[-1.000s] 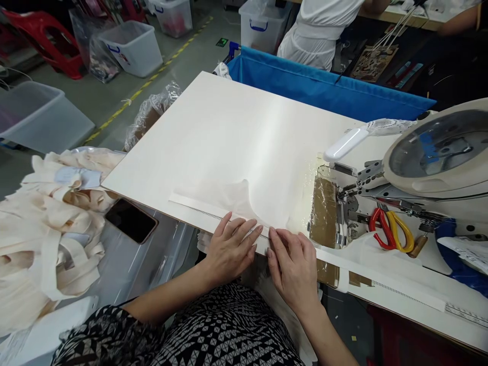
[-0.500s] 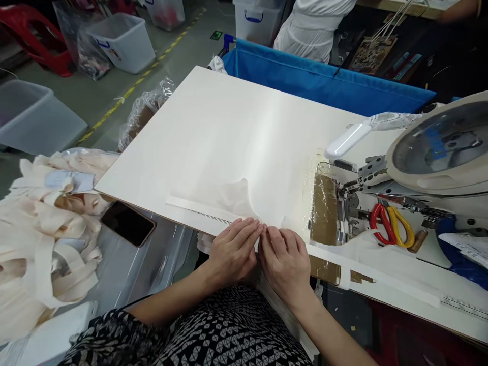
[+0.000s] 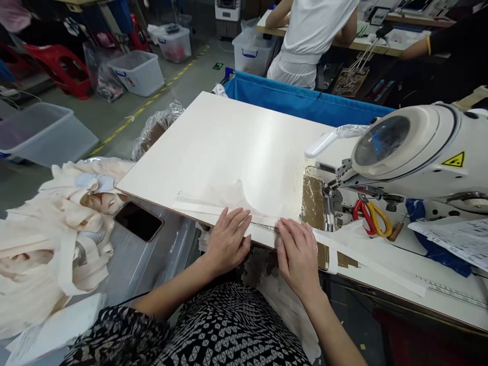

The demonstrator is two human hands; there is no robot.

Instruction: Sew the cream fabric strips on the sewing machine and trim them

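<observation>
A thin, pale fabric piece [image 3: 224, 195] lies along the front edge of the white tabletop [image 3: 229, 137]. My left hand [image 3: 230, 239] rests on its near edge with fingers spread and laid flat. To the right, my right hand [image 3: 299, 251] lies on the fabric's right end, fingers stretched out and flat. Between the hands a printed ruler scale [image 3: 266, 229] shows on the table edge. Right of my right hand is the sewing machine [image 3: 415, 147], with a long pale strip [image 3: 373, 259] running along the table's front. More fabric hangs below the edge.
Red and yellow scissors [image 3: 371, 217] lie by the machine. Piled cream fabric [image 3: 64, 223] and a phone [image 3: 139, 221] are at the left. Behind the table stand a blue bin [image 3: 290, 104] and a person in white [image 3: 305, 40].
The view has tilted up. My hands, close together before, are now apart, my right hand further right. The ruler scale now shows between them, and fabric covers its left part.
</observation>
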